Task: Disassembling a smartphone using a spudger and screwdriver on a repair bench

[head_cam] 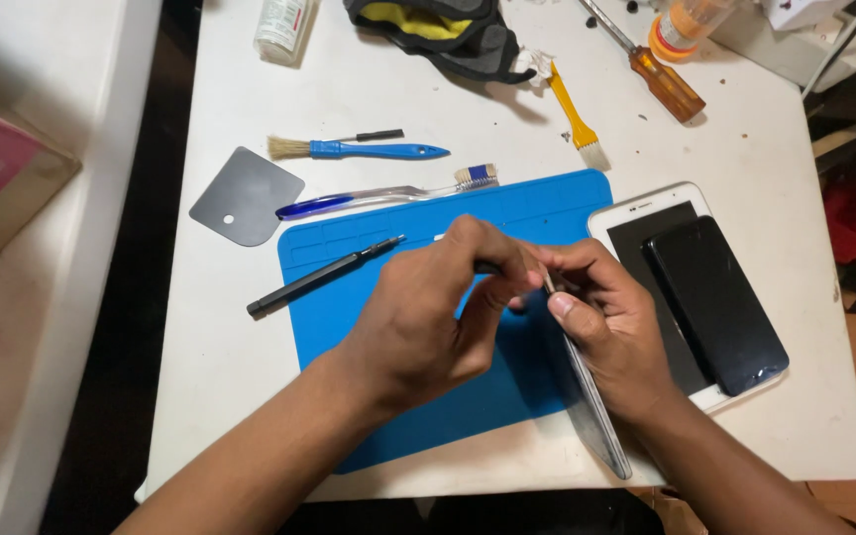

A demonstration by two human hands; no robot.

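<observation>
Both hands' fingers (507, 260) on silver tablet (594, 406) edge, over blue mat (349, 317).

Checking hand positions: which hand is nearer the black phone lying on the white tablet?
Right. The right hand is just beside the black phone; the left hand is farther off, over the blue mat.

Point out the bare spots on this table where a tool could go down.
Bare patches: left of the blue mat below the grey scraper; between the yellow brush and the white tablet; the near right corner. Crowded: the far edge, and mid-mat, where left hand and right hand work a thin device.
</observation>
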